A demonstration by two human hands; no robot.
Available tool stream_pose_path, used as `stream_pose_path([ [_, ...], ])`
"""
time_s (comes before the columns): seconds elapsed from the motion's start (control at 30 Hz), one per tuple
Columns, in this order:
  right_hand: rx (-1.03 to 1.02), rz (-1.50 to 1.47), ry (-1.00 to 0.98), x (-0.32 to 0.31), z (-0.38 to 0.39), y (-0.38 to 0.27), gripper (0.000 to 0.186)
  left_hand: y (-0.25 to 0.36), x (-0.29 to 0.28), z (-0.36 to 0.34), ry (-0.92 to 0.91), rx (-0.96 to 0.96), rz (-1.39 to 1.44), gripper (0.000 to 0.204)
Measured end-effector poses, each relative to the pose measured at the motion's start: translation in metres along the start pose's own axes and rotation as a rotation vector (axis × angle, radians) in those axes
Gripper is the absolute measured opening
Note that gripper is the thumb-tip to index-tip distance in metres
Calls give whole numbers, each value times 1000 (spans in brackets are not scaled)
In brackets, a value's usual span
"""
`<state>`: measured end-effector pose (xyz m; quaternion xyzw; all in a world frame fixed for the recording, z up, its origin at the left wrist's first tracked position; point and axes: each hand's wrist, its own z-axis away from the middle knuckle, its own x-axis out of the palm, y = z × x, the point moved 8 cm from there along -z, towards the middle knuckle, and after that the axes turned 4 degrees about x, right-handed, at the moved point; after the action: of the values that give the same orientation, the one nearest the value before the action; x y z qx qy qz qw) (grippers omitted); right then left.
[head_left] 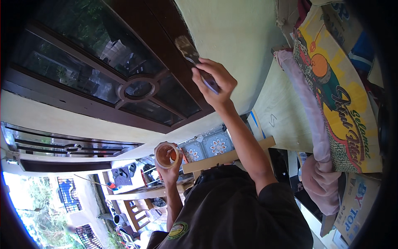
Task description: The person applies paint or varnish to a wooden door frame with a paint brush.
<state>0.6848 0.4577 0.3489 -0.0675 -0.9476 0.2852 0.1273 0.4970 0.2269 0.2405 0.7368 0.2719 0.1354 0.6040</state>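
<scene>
In my right hand is a paintbrush, its handle gripped between thumb and fingers. The pale bristles touch or hover just off the dark brown wooden window frame, close to where it meets the light wall; I cannot tell which. Lower down, my left hand is wrapped around a clear plastic cup. Its open mouth shows a reddish-brown inside, and the contents are hard to make out.
Dark glass panes fill the frame beside the brush. On the right stand a printed yellow cardboard box, a pinkish cloth and a plywood sheet. A wooden bar crosses near my right forearm. Patterned tiles show behind the cup.
</scene>
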Motion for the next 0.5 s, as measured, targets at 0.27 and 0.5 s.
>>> stream_pose_path([
  [0.27, 11, 82, -128, 17, 47, 29, 19, -1, -19, 5, 64, 10, 7, 52],
  [0.5, 39, 86, -31, 1, 42, 9, 18, 0, -35, 7, 144, 32, 0, 48],
])
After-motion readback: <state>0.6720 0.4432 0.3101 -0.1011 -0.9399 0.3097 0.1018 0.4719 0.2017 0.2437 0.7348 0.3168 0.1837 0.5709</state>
